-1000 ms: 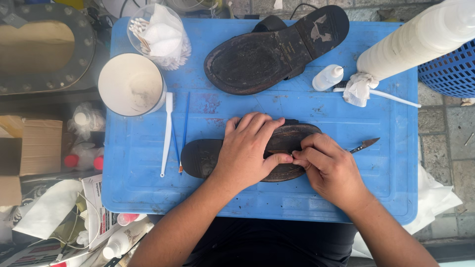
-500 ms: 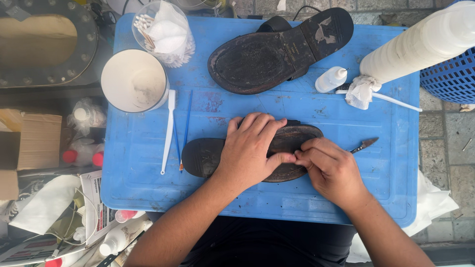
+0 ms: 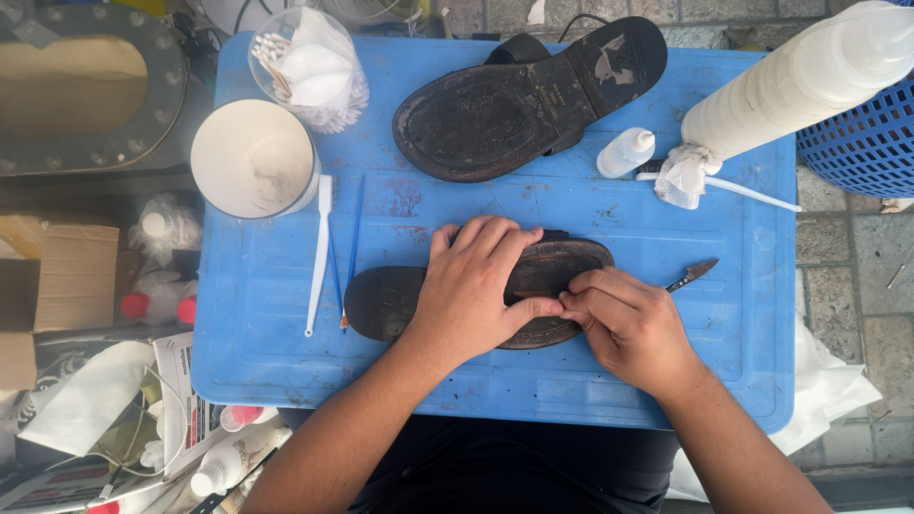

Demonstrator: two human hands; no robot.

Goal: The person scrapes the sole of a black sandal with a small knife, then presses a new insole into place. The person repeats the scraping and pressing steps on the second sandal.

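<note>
In the head view, low and centre of the frame, your left hand (image 3: pixel 473 290) lies flat across the dark sandal sole (image 3: pixel 390 303) that rests bottom-up on the blue plastic lid (image 3: pixel 267 343). The fingers are spread and pressed down over the sole's middle, thumb reaching toward the right. Your right hand (image 3: pixel 628 324) sits just beside it, fingers curled tight and pinched at the sole's near edge, touching your left thumb. It looks as if the thin blade (image 3: pixel 692 275) poking out to the right is held in that fist, though the grip itself is hidden, so I cannot be sure.

To do this well, keep the left palm weighted so the sole cannot slide on the lid, and work the right fingertips along the edge in short presses rather than one long pull. Keep the blade's tip pointing away from your left thumb.

Higher in the frame, the second sandal (image 3: pixel 514 105) lies sole-up, well apart from your hands. The small white squeeze bottle (image 3: pixel 625 152) stands near it, right of centre. At upper left sit the white cup (image 3: pixel 252 157) and the clear tub of cotton swabs (image 3: pixel 305 67); the white spatula (image 3: pixel 319 252) and blue brush (image 3: pixel 350 247) lie just left of the sole.
</note>
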